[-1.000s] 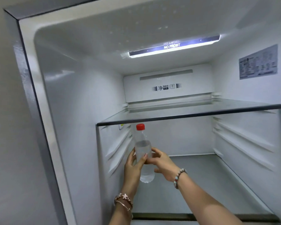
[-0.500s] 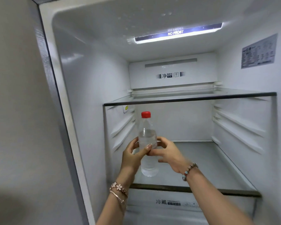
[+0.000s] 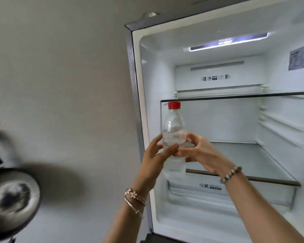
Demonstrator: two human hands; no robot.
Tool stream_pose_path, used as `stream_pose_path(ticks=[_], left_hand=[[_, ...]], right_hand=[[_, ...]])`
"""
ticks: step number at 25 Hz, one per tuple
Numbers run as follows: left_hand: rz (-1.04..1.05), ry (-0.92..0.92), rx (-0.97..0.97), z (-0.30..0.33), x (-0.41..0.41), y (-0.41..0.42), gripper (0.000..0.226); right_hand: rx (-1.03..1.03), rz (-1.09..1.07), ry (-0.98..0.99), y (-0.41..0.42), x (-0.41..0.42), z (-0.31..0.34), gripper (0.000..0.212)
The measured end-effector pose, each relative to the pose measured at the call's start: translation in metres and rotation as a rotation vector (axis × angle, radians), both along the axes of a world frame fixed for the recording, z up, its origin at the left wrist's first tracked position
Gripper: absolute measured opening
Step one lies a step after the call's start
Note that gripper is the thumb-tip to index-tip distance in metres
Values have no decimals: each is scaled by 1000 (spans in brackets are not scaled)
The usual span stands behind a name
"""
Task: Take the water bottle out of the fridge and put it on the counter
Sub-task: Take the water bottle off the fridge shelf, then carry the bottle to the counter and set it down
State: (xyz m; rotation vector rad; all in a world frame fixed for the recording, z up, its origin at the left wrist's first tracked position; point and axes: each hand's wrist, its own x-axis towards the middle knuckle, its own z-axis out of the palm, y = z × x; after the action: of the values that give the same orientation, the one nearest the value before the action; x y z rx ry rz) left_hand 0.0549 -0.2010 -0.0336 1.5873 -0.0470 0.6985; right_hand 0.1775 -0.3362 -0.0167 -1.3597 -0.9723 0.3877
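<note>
Grey wall (image 3: 60, 76) now fills the left half of the view; half a second ago it was a narrow strip. Open fridge (image 3: 218, 120) has shifted right. Blurred dark round object (image 3: 12, 199) has appeared at lower left. Water bottle (image 3: 174, 137), upright, red-capped, now at the fridge's left edge, clamped between left hand (image 3: 154, 155) and right hand (image 3: 202, 151).

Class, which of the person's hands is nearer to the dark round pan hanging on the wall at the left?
Left. The left hand grips the clear red-capped water bottle on the side toward the dark round pan; the right hand holds the bottle's far side.
</note>
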Motion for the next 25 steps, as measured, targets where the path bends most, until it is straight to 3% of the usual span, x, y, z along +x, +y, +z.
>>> stream_pose_path(ticks=[7,10,19,25], left_hand=[[240,-9,17,6,-188,26,59],[427,-1,61,4,-293,48,41],[1134,57,72,-26,-642,69,37],[1791,69,14,-30,-854,-3,42]], right_hand=[[25,245,-71,57,-158,1,52],[10,437,-67,108,-245,0,50],[19,1161,-26,253,-585,-33,53],[78,1811,-54,279,-860,-39,43]])
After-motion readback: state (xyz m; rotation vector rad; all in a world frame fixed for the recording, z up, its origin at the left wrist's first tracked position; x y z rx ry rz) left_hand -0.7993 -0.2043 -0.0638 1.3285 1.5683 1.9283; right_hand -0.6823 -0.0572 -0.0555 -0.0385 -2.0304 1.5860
